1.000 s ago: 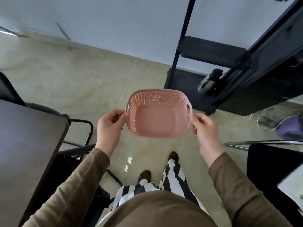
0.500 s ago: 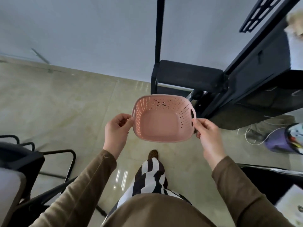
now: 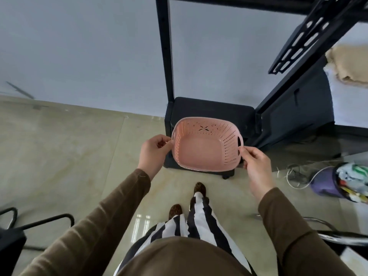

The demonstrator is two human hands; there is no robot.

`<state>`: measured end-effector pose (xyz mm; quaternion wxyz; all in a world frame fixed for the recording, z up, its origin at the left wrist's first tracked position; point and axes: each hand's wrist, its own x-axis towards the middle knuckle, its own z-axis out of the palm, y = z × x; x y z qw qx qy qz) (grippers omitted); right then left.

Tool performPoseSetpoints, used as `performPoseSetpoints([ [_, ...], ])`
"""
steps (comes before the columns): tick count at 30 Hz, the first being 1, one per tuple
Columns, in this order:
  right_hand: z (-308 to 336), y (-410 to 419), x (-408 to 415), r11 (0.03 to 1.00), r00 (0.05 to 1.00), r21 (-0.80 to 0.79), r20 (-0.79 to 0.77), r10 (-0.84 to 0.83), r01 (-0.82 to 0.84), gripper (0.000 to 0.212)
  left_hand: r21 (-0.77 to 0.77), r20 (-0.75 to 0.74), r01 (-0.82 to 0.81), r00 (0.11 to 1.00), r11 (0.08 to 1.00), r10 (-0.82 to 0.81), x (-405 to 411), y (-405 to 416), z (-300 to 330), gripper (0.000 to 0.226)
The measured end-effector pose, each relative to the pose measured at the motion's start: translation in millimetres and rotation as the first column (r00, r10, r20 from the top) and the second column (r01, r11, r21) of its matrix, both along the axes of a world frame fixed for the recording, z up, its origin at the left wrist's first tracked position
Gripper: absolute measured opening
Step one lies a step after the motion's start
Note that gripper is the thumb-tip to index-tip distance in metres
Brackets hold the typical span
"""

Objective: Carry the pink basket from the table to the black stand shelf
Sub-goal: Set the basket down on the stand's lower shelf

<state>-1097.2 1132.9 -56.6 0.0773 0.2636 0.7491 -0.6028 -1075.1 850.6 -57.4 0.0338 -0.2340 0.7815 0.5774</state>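
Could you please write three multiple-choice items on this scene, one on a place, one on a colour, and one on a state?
1. Where is the pink basket?
A. On the floor
B. Held in the air in front of the black stand
C. On a chair

2. What colour are the sleeves?
A. Brown
B. White
C. Red

3. What is in the basket?
A. Folded clothes
B. Fruit
C. Nothing

Answers:
1. B, since the left hand and the right hand grip its two sides above the floor, with the stand's dark shelf behind it.
2. A, as both forearms are clad in brown.
3. C, because its bare pink bottom shows fully.
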Motion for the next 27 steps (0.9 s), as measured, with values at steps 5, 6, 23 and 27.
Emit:
performPoseSetpoints([
  [5,-21,20,-69,1.000,0.999,0.008,0.035,0.010,-0.010,0.014,-0.048,0.060,0.047,0.997,0.998,-0.044,-69,18,-23,0.015],
  [6,-26,24,-81,1.000,0.999,0.015,0.042,0.017,-0.017,0.014,-0.059,0.079,0.051,0.996,0.997,-0.046,-82,22,-29,0.015],
  [23,-88,50,-234,0.998,0.987,0.043,0.154,0.047,-0.054,0.027,-0.144,0.231,0.072,0.972,0.987,-0.037,-204,63,-87,0.005],
  [27,-92,44,-251,1.000,0.978,-0.025,0.208,0.007,-0.002,0.026,-0.147,0.247,0.055,0.969,0.988,-0.017,-213,65,-97,0.006],
])
